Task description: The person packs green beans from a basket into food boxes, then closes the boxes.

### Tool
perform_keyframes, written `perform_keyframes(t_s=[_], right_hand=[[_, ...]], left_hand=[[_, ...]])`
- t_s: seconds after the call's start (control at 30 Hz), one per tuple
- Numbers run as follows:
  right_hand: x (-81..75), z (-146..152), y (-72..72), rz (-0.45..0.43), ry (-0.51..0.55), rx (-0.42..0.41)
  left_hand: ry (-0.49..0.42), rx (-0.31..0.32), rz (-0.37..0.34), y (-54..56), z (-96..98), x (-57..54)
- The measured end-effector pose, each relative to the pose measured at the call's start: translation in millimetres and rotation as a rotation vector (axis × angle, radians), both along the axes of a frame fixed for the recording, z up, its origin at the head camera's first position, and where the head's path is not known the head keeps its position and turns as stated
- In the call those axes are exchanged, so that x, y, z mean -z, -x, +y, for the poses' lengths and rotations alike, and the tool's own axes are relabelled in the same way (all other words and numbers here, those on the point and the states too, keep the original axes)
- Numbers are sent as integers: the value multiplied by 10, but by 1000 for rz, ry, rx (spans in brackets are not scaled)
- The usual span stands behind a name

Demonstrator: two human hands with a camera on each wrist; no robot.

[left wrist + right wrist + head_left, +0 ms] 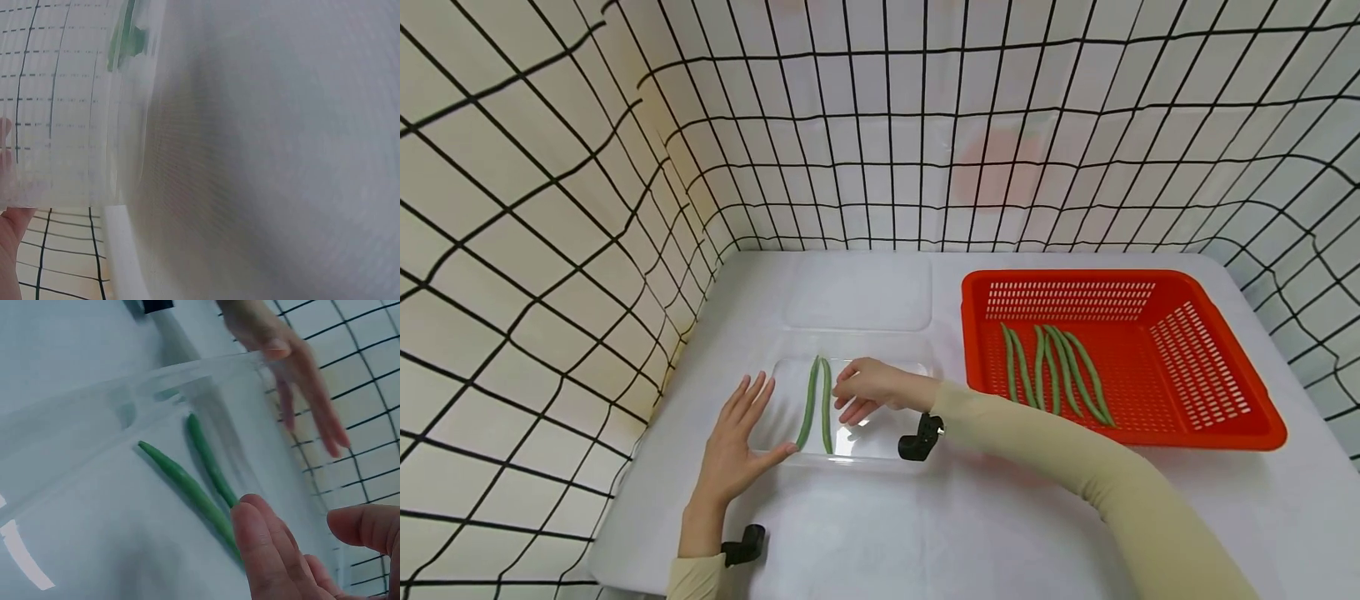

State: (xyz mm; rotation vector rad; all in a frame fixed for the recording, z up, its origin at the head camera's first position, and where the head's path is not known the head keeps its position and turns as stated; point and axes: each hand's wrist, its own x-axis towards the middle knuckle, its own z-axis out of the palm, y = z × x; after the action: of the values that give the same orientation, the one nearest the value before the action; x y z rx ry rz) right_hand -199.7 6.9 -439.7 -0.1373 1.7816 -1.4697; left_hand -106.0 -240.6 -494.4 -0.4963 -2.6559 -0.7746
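Observation:
A clear plastic container [880,461] stands on the white table with two green beans lying side by side in it, a left bean [808,407] and a right bean [827,407]. My left hand [735,446] is at the container's left side, fingers straight and spread, thumb tip right at the front left rim. Over the container is my right hand [868,389], just right of the beans, its fingers loosely bent. In the right wrist view its thumb and fingertips [252,528] are apart with nothing between them, overlapping the lower ends of the beans.
A red perforated basket [1195,436] at the right holds several green beans [1051,367]. Behind the container lies a flat, clear rectangular lid-like piece [859,290]. Black wire mesh [887,117] surrounds the table at the back and sides.

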Motion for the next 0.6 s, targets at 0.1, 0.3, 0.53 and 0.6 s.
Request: perform_keyframes(t_s=[0.1, 0.3, 0.53, 0.6], right_hand=[[-98, 135, 25, 18, 19, -11], [-445, 671, 127, 98, 68, 16], [-652, 1659, 320, 231, -40, 170], [-615, 1985, 367, 255, -108, 202]], left_hand=[[2, 0, 4, 0, 3, 2], [8, 20, 23, 7, -1, 6], [-1, 28, 29, 7, -13, 14], [-4, 29, 28, 4, -11, 12]])
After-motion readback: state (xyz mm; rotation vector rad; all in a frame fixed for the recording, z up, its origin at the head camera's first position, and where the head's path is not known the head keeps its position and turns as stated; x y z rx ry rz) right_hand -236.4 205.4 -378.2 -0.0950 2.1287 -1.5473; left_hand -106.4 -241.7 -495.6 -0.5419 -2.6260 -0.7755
